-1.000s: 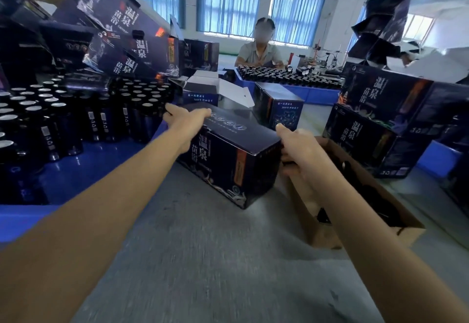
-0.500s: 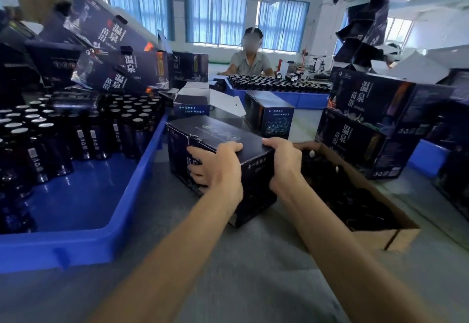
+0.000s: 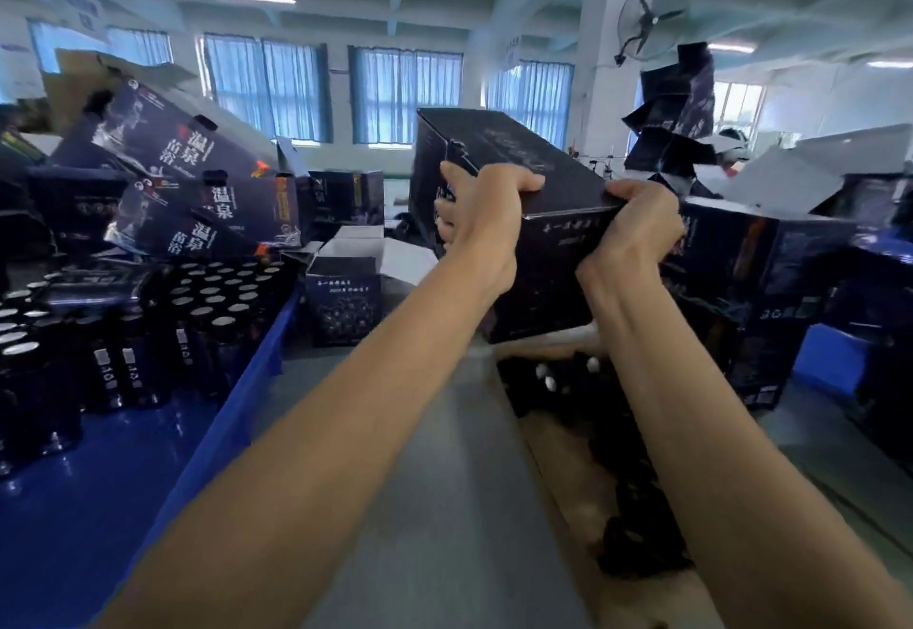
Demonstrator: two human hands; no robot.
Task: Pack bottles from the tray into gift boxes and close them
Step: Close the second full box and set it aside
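**A raised box on a thin grip**

Both hands hold the closed gift box [image 3: 543,258] in the air, right of the blue tray [image 3: 237,411]. The left hand [image 3: 481,223] curls its fingers over the top edge; the right hand [image 3: 637,228] clamps the near top corner. If it carries bottles [image 3: 212,312] like those in the tray, the weight may slip it onto the open carton [image 3: 558,480] right of the tray.

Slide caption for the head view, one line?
Left hand and right hand grip a closed gift box above the table, between a blue tray of bottles and a brown carton.
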